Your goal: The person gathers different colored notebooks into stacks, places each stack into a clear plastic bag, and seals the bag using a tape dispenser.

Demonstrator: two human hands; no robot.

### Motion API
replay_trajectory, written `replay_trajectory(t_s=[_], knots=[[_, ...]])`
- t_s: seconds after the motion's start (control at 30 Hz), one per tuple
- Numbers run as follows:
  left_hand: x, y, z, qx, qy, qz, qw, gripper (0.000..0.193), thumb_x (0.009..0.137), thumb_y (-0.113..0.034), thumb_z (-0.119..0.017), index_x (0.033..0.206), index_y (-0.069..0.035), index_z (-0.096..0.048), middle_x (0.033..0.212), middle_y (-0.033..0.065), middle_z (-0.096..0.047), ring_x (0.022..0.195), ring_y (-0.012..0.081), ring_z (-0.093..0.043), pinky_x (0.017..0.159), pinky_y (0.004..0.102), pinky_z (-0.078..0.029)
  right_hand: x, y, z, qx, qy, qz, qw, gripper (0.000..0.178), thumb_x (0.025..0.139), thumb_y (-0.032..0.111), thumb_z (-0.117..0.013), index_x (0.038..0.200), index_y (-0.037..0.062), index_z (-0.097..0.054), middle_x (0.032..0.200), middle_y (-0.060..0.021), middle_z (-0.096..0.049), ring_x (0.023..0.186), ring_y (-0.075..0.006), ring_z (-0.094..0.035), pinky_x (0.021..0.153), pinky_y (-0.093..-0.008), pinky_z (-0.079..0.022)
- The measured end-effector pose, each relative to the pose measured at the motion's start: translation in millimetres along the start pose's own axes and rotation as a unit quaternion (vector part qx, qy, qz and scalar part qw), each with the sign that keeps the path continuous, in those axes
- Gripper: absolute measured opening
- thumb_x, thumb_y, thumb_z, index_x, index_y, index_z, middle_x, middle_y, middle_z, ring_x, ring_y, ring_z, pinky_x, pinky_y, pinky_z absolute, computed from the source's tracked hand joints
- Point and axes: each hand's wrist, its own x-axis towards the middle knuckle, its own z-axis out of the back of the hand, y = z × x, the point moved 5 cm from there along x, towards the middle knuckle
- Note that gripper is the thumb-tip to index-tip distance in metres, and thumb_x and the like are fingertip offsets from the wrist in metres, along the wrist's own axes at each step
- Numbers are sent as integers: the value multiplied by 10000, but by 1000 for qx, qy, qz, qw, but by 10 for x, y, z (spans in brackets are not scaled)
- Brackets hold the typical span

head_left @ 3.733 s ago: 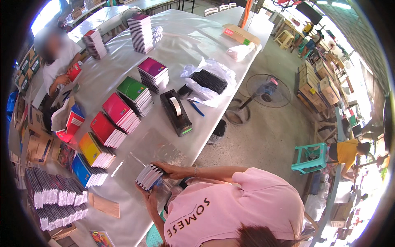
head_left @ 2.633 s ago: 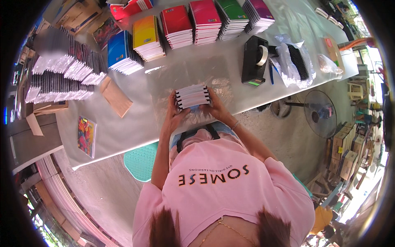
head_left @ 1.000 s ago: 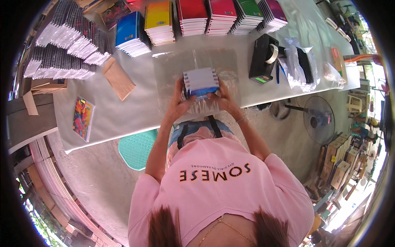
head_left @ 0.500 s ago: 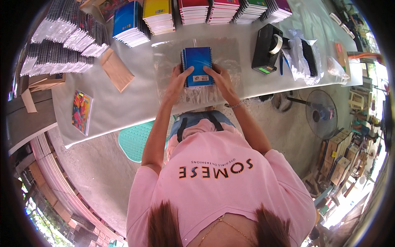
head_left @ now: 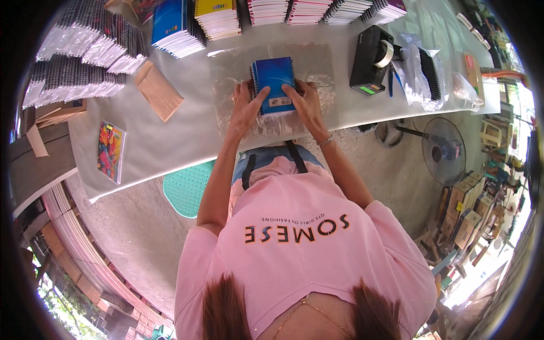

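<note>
A blue spiral-bound notebook (head_left: 273, 75), with a small white label near its lower edge, is held between my two hands above the table. There seems to be at least one more notebook under it. My left hand (head_left: 245, 109) grips its left side, thumb on the cover. On the opposite side my right hand (head_left: 307, 106) does the same, its fingers curled behind the edge and partly hidden. Beneath them a clear plastic sheet (head_left: 226, 68) lies spread on the pale tabletop (head_left: 170, 139).
Stacks of coloured spiral notebooks (head_left: 218, 24) line the far edge. Plastic-wrapped notebooks (head_left: 73, 82) are piled at left, near a brown envelope (head_left: 160, 90) and a colourful notebook (head_left: 110, 152). A black tape dispenser (head_left: 365, 65) and black binding coils (head_left: 429, 73) stand right. Beyond is a fan (head_left: 443, 152).
The view has shifted slightly, so the table items sit a little differently in the picture. Both hands keep hold of the blue notebook, which is tilted slightly more.
</note>
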Motion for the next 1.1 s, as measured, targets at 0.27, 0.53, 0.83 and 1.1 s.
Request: replay_trajectory(t_s=[0.27, 0.53, 0.83, 1.1], knots=[[-67, 15, -157, -42, -47, -117, 991, 772, 929, -431, -520, 1462, 16, -186, 1440, 219, -278, 1344, 352, -269, 1123, 406, -202, -94, -96, -13, 24, 7, 58, 998, 607, 919, 391, -541, 1331, -43, -439, 1176, -276, -548, 1104, -348, -515, 961, -390, -401], [-148, -107, -241, -188, -20, -109, 976, 741, 979, -321, -465, 1498, -10, -38, 1569, 157, -77, 1446, 251, -99, 1160, 338, -119, -219, -46, -136, 128, 20, 67, 989, 575, 985, 347, -432, 1417, -20, -334, 1392, -250, -437, 1292, -350, -434, 1051, -389, -339], [-186, -191, -217, -233, -21, -93, 968, 742, 981, -320, -464, 1497, -8, -31, 1570, 158, -75, 1444, 244, -101, 1158, 326, -107, -196, -143, -129, 98, 7, 55, 994, 620, 979, 395, -416, 1414, -37, -331, 1382, -262, -441, 1290, -379, -427, 1067, -392, -323], [-380, 408, 266, 268, -261, -29, 927, 637, 972, -360, -454, 1454, 11, -265, 1536, 225, -169, 1441, 341, -116, 1149, 498, -54, -256, -619, 319, -302, -164, 76, 936, 565, 969, 323, -439, 1405, -26, -350, 1485, -238, -276, 1411, -391, -176, 1129, -524, -118]])
